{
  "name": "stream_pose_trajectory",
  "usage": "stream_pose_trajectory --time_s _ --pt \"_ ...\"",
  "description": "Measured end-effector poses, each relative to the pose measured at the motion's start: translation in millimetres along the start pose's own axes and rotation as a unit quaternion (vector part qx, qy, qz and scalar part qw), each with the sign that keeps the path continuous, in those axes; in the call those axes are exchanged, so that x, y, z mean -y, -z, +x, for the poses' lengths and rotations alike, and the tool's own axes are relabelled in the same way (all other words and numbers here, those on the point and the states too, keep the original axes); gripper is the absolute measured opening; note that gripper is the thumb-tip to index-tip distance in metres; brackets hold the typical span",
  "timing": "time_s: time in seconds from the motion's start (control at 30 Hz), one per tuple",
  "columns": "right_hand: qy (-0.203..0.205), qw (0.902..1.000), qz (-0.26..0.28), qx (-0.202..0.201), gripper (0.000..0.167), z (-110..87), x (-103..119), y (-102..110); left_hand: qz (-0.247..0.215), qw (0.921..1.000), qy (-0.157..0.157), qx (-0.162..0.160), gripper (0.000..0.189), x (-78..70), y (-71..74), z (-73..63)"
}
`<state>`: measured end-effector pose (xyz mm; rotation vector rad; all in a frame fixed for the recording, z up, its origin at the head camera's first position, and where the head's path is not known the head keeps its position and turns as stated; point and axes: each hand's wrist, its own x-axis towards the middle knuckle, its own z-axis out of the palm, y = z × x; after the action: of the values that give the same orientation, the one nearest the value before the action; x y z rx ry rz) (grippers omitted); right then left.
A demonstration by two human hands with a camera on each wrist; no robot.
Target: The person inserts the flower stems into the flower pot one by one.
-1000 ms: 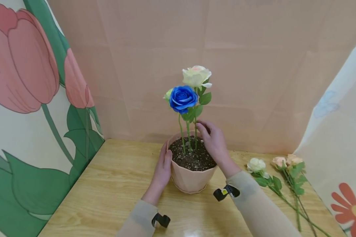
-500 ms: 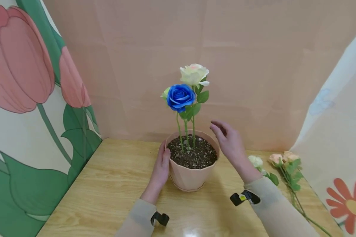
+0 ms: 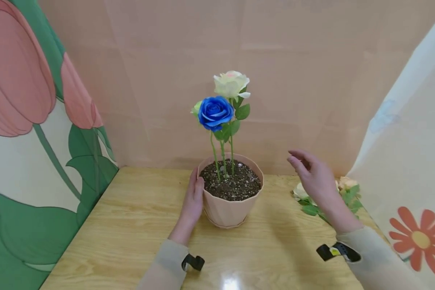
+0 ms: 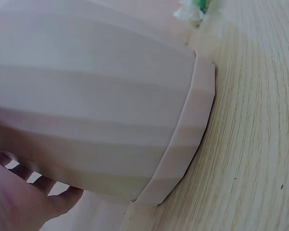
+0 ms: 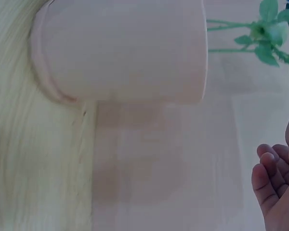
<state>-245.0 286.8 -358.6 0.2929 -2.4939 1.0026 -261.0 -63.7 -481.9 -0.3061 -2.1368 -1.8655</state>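
Note:
A pink faceted flower pot (image 3: 227, 211) filled with dark soil (image 3: 235, 183) stands on the table. Three stems rise from the soil, bearing a blue rose (image 3: 215, 113), a cream-white rose (image 3: 232, 83) and a pale green bloom (image 3: 196, 108) partly hidden behind the blue one. My left hand (image 3: 192, 200) lies along the pot's left side, its fingers against the wall in the left wrist view. To the right of the pot, my right hand (image 3: 317, 177) is raised with loosely bent fingers and nothing in them. Beneath it lie a white rose (image 3: 300, 192) and peach roses (image 3: 348, 183).
The wooden table (image 3: 130, 225) meets a pink backdrop (image 3: 159, 100) close behind the pot. A tulip-printed panel (image 3: 18, 80) borders the left side. On the right stands a white panel with a red printed flower (image 3: 420, 239). My right forearm covers the loose roses' stems.
My right hand has left the white rose's stem in the pot and moved right, over the loose roses. My left hand has stayed at the pot. The head view has shifted slightly.

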Motion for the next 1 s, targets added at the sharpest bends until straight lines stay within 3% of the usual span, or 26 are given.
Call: stream_pose_trajectory --time_s 0.3,0.7,1.0 --pt "-0.002 0.9986 -0.052 -0.001 0.042 -26.5 -43.3 21.4 -0.011 0.9999 0.003 0.002 0.065 -2.2 0.6 0.6" --pt "-0.033 0.9948 -0.087 0.042 0.046 -53.8 -94.5 34.7 -0.013 0.9997 0.018 0.004 0.067 -4.5 2.0 -0.2" --pt "-0.078 0.9872 -0.115 0.078 0.053 -78.4 -139.4 39.6 -0.008 0.9999 -0.011 0.01 0.061 -2.1 -0.1 1.2"
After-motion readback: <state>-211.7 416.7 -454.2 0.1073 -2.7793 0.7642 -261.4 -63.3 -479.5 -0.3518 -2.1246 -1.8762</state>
